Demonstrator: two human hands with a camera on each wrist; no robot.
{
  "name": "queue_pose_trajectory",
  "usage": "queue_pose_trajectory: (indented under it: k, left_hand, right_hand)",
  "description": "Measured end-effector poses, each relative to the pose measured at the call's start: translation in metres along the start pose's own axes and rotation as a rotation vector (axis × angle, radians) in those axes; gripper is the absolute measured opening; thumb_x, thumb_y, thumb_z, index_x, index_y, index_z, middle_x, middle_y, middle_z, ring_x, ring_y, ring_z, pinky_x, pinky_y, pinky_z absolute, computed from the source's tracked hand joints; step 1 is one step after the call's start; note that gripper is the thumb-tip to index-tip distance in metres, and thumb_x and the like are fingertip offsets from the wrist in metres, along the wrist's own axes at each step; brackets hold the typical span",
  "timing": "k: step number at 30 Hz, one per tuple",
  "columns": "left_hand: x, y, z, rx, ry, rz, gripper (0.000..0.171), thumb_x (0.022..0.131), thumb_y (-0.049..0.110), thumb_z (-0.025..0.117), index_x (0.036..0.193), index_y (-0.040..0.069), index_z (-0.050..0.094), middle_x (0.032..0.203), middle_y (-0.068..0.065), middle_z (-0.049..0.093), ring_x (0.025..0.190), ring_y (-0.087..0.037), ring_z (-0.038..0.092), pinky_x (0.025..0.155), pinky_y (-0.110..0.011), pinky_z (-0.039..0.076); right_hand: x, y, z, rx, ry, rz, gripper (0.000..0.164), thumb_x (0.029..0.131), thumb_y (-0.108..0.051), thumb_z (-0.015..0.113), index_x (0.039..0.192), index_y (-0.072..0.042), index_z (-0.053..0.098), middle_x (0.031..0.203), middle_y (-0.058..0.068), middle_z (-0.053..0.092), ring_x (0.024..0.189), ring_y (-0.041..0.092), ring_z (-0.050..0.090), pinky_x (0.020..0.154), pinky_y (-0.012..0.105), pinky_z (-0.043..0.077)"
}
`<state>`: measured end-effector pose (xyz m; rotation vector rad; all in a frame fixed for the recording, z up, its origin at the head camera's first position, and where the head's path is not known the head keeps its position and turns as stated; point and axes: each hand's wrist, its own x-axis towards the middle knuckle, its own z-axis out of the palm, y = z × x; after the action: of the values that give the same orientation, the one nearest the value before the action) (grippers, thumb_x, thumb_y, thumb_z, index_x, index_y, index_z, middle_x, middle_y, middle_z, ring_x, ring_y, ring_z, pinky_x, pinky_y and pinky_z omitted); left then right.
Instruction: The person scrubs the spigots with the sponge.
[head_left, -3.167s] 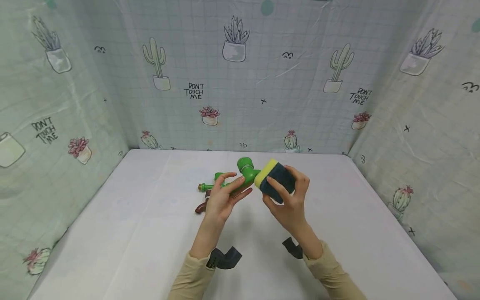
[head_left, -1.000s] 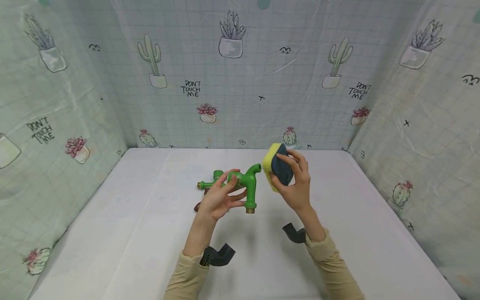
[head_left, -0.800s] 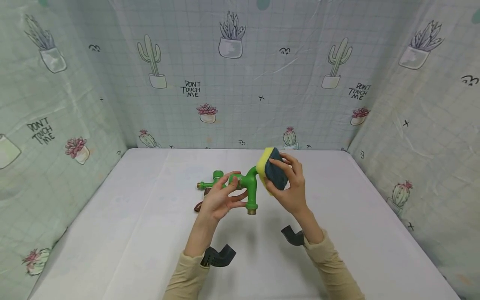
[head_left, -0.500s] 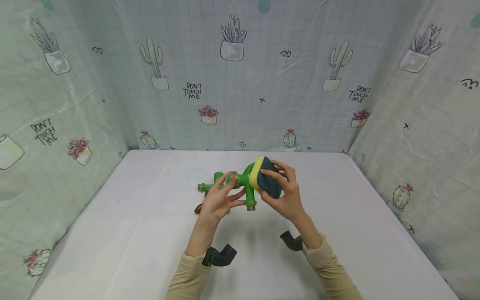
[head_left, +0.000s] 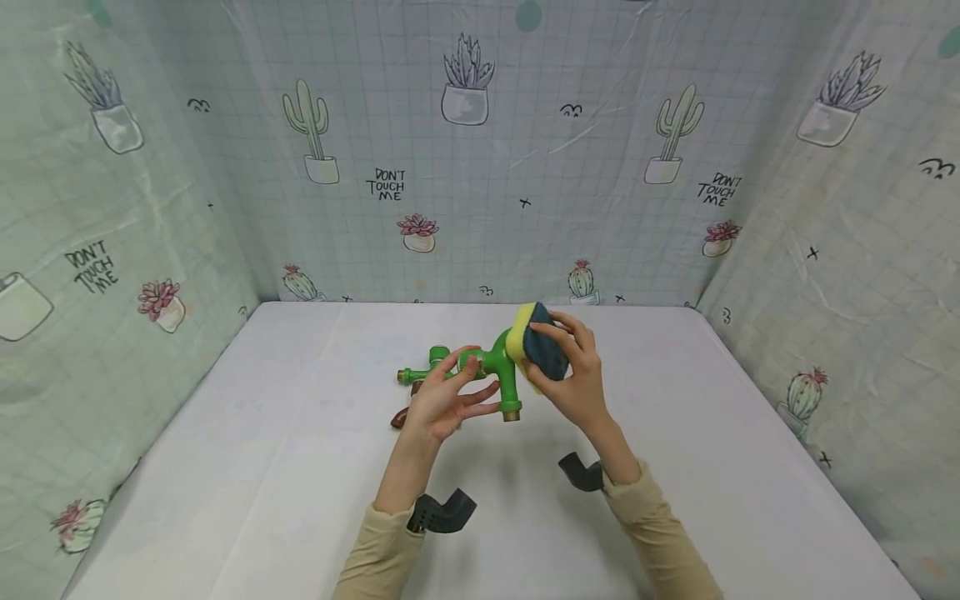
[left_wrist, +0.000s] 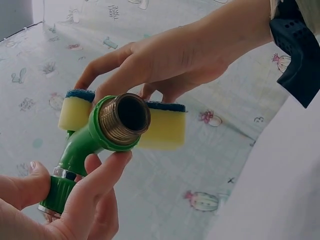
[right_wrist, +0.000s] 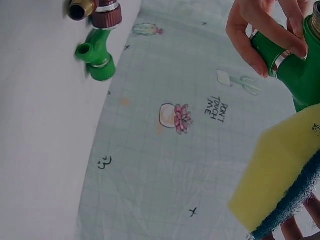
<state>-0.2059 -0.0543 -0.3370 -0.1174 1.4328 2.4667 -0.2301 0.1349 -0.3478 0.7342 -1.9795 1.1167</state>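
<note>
My left hand [head_left: 442,400] grips a green faucet [head_left: 504,367] by its round knob, holding it above the table. The brass threaded end [left_wrist: 125,120] of the faucet faces the camera in the left wrist view. In my right hand [head_left: 577,371] is a sponge [head_left: 546,346], yellow foam on one side and dark blue scouring pad on the other. Its yellow face [right_wrist: 280,160] lies against the faucet's spout, hiding the spout's tip. Fingers and thumb of the right hand pinch the sponge from its dark side.
Behind the left hand on the white table [head_left: 300,500] lie a second green faucet [head_left: 412,376] and a dark red-brown faucet [head_left: 401,417], both partly hidden. Patterned cloth [head_left: 480,167] walls the table at the back and sides. Black curved mounts sit at both wrists.
The faucet was turned so its threaded end points down. The sponge moved off the spout, came back against it, and has lately shifted slightly up along it. Both grips are kept.
</note>
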Motion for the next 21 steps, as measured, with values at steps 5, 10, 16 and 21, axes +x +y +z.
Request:
queue_pose_trajectory:
  k: [5,10,16,21]
  left_hand:
    - [0.000,-0.002,-0.001,-0.007,0.010,-0.008,0.040,0.089,0.020,0.052,0.127,0.010,0.042,0.108,-0.009,0.040,0.092,-0.035,0.058,0.078,-0.054,0.048]
    - [0.000,-0.004,0.000,-0.050,0.015,0.011,0.047,0.087,0.020,0.055,0.130,0.010,0.040,0.105,-0.009,0.041,0.093,-0.037,0.059,0.079,-0.056,0.046]
    - [-0.001,-0.005,0.003,-0.096,0.067,0.064,0.045,0.087,0.016,0.055,0.129,0.009,0.040,0.101,-0.006,0.046,0.104,-0.041,0.055,0.075,-0.052,0.049]
    - [0.000,-0.005,0.004,-0.134,0.122,0.133,0.042,0.087,0.014,0.056,0.126,0.009,0.042,0.105,-0.006,0.048,0.105,-0.037,0.056,0.072,-0.050,0.052]
  right_hand:
    - [0.002,0.002,0.000,-0.008,0.003,0.077,0.046,0.068,-0.001,0.073,0.111,-0.010,0.059,0.123,0.019,0.047,0.110,0.035,0.043,0.079,0.056,0.048]
    - [0.001,-0.007,-0.003,0.049,-0.015,0.105,0.046,0.067,0.005,0.071,0.110,-0.003,0.057,0.122,0.027,0.045,0.112,0.042,0.042,0.082,0.058,0.046]
    - [-0.009,-0.012,-0.006,0.046,-0.090,0.096,0.046,0.067,0.002,0.072,0.110,-0.006,0.057,0.122,0.024,0.045,0.112,0.040,0.043,0.082,0.058,0.045]
    - [-0.021,-0.007,-0.006,0.028,-0.141,0.090,0.048,0.068,-0.004,0.073,0.113,-0.012,0.057,0.125,0.016,0.045,0.114,0.036,0.042,0.082,0.055,0.047]
